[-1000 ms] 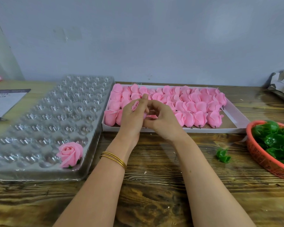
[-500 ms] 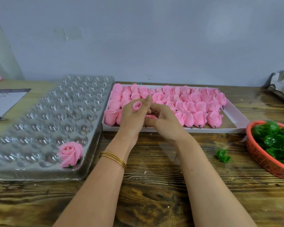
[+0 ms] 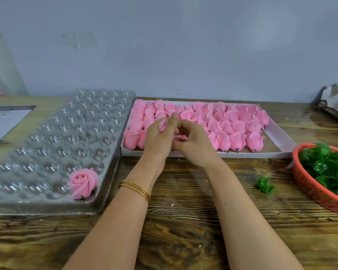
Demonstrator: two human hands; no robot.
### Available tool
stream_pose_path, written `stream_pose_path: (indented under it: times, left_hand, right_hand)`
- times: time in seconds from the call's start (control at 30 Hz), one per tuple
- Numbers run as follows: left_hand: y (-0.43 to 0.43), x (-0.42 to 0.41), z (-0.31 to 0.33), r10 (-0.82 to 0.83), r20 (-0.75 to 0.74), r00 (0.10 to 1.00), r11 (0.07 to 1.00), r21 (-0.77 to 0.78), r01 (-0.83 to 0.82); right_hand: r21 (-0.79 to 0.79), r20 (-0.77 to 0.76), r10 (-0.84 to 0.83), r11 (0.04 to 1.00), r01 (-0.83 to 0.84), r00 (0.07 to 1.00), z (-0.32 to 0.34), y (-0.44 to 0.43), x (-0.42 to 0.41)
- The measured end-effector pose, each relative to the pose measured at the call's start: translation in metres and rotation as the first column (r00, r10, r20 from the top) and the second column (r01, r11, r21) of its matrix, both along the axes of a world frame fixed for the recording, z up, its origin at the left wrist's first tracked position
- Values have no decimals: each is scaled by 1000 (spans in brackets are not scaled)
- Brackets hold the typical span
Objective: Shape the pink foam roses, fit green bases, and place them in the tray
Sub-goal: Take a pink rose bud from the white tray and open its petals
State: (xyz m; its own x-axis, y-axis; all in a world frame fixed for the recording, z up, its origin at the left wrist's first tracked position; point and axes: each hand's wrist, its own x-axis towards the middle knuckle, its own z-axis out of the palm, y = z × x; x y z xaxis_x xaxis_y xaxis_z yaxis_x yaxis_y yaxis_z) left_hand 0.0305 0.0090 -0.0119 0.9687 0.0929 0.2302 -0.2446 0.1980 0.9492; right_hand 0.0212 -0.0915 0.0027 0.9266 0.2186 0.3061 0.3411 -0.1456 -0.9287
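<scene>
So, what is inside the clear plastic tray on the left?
One finished pink rose sits in a cavity at the near right corner of the clear tray. Its green base is mostly covered by the petals; only tips show.

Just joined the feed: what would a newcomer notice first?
A white cardboard box crammed with pink foam roses fills centre back. Before it, left hand and right hand hold a small pink foam rosebud. One finished pink rose sits in the clear plastic tray, near-right corner.
</scene>
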Motion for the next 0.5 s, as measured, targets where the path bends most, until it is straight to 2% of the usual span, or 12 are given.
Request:
stream_pose_path:
  times: [0.13, 0.37, 0.5]
  left_hand:
    - [3, -2, 0, -12, 33, 999, 996, 85, 10]
    - [4, -1, -2, 0, 57, 998, 997, 82, -4]
    - [4, 0, -2, 15, -3, 1000, 1000, 22, -15]
  right_hand:
    - [38, -33, 70, 997, -69, 997, 0, -2, -2]
    - [36, -78, 95, 995, -93, 992, 3, -2, -6]
    - [27, -87, 62, 998, -60, 994, 5, -2, -6]
